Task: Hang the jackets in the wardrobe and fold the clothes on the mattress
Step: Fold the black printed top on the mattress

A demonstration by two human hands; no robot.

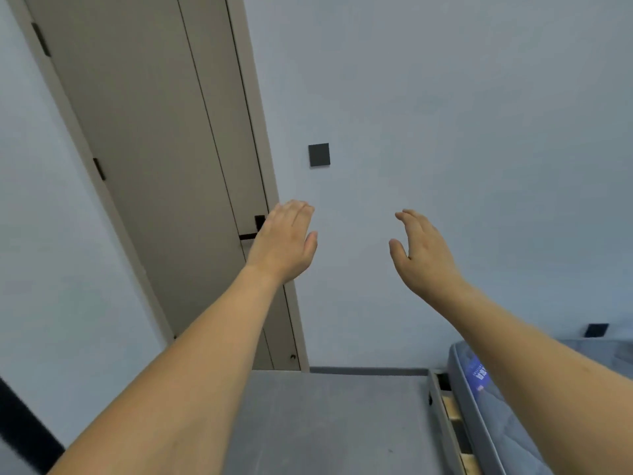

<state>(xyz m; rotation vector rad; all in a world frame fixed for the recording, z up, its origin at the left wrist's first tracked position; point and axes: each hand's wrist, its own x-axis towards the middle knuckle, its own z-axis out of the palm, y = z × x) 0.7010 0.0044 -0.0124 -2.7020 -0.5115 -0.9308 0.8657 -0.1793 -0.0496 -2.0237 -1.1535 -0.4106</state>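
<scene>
1. Jackets and clothes did not show anywhere in your view at this moment; only a corner of the mattress [493, 402] lay at the lower right, with no garment on the visible part.
2. Your left hand [284, 241] was raised in front of the closed door [154, 166], fingers extended and close together, holding nothing.
3. Your right hand [424, 255] was raised before the bare wall [445, 132], fingers loosely spread and slightly curled, also holding nothing.
4. The two hands stood well apart from each other, palms turned roughly inward, both high above the floor [335, 423] and well away from the mattress.
5. A dark wall switch [319, 154] sat on the wall above and between your hands; neither hand touched it. The black door handle [255, 229] was partly hidden behind your left hand, and contact could not be told.
6. By my judgement the jackets would be soft and limp, heavier than shirts, and best taken at the collar or shoulders so a hanger slides in.
7. The clothes would likely be light and floppy; pinching them at two shoulder or waistband corners should keep them flat for folding.
8. No wardrobe was visible, so you likely had to turn toward it.
</scene>
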